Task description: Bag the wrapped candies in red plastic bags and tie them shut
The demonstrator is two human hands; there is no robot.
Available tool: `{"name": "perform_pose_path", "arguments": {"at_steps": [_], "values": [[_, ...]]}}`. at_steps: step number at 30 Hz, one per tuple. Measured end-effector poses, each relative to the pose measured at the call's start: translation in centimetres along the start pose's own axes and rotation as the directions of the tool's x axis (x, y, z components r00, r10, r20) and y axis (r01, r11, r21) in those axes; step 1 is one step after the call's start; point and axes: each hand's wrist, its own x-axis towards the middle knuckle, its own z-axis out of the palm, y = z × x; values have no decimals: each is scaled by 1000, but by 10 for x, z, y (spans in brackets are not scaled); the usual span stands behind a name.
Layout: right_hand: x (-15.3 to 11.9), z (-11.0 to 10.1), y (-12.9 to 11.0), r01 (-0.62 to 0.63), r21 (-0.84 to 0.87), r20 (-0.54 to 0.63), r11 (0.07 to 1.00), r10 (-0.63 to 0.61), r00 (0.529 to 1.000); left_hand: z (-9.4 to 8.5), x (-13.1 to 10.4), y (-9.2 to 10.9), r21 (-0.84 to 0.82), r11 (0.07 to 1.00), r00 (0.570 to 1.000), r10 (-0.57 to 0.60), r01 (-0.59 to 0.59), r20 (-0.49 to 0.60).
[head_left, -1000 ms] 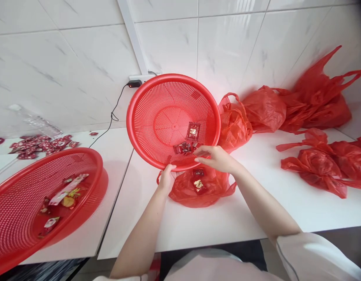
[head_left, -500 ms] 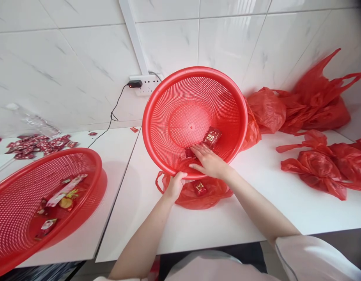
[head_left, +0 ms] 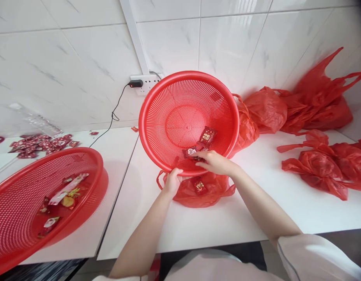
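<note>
Holding basket (head_left: 180, 95) tilted partly over bag (head_left: 202, 201) with left hand (head_left: 172, 182) clamped on rim (head_left: 189, 75); apparently at scooping stage, with right hand (head_left: 217, 161) at packets (head_left: 207, 136) inside, fingers and thumb apart; probably calls next for sweeping rimward.

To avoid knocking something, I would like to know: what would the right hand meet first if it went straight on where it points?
Most likely the small red packet with white print in the tilted basket, just ahead of the right hand; whether they already touch is unclear.
</note>
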Motion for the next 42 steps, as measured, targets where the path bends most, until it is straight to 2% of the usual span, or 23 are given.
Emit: {"name": "perform_pose_path", "arguments": {"at_steps": [3,6,9,12,18,22,27,31,36,37,39,42], "values": [[-3,-7,1,-68,159,-93,985,84,992,-2,2,2,7,1000,1000,-7,7,-16],[-6,-12,4,-135,432,-5,892,151,988,-5,5,7,5,1000,999,11,-10,-42],[-9,-15,5,-122,537,11,835,138,990,-10,8,12,-8,1000,996,23,-24,-81],[-9,-15,5,-86,491,-12,867,106,994,-15,11,17,0,1000,993,22,-22,-114],[-7,-7,4,-53,416,59,908,31,998,-23,13,21,-3,1000,994,22,-23,-110],[-4,0,-1,-48,397,78,916,18,997,-21,11,22,-19,1000,994,3,-5,-111],[0,5,-10,-38,310,77,950,15,997,-17,9,23,-3,1000,998,-31,30,-58],[-1,4,-11,-8,259,67,966,-10,998,-15,8,23,22,999,997,-37,38,-62],[-10,-12,-5,-45,137,236,989,12,972,-15,10,21,13,1000,994,0,2,-110],[-12,-16,-4,-61,112,238,992,33,971,-15,10,21,13,1000,993,5,-3,-118],[-14,-21,-5,-89,104,145,991,73,987,-15,10,20,14,1000,993,6,-5,-117],[-12,-23,-7,-69,117,-84,991,79,993,-12,8,17,14,1000,996,-4,5,-86]]}}
